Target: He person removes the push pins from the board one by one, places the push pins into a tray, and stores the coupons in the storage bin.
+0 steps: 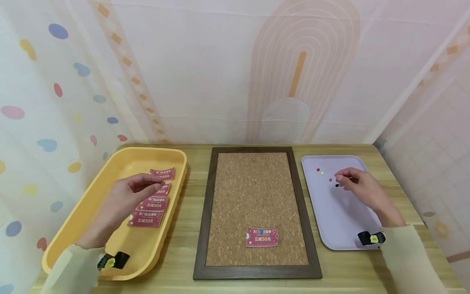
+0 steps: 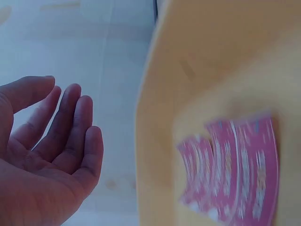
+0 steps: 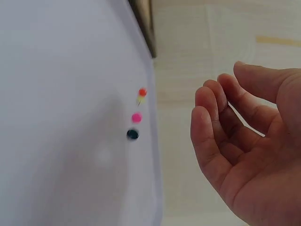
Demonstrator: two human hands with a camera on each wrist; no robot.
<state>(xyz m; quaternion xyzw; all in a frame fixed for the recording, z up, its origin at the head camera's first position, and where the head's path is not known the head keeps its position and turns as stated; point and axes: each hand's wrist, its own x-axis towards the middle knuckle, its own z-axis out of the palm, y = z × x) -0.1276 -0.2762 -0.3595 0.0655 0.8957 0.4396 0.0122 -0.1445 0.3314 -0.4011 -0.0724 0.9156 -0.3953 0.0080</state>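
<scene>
My left hand (image 1: 121,202) hovers over the yellow basket (image 1: 49,255), near several pink printed coupons (image 1: 148,219) that overlap in a column. In the left wrist view its fingers (image 2: 84,113) curve loosely with nothing between them. Above the lilac tray (image 1: 341,237) is my right hand (image 1: 365,190), near several small push pins; a black pin (image 3: 132,134) and a pink pin (image 3: 136,117) show in the right wrist view. That hand is empty too, fingers loosely bent. One coupon (image 1: 262,241) lies low on the cork board (image 1: 253,192), with a blue pin (image 1: 261,231) at its upper edge.
The board's dark wooden frame (image 1: 205,220) lies between basket and tray on the wooden table (image 1: 180,241). A patterned curtain (image 1: 205,81) hangs behind the table and along its sides. The basket has raised walls; the tray's rim is low.
</scene>
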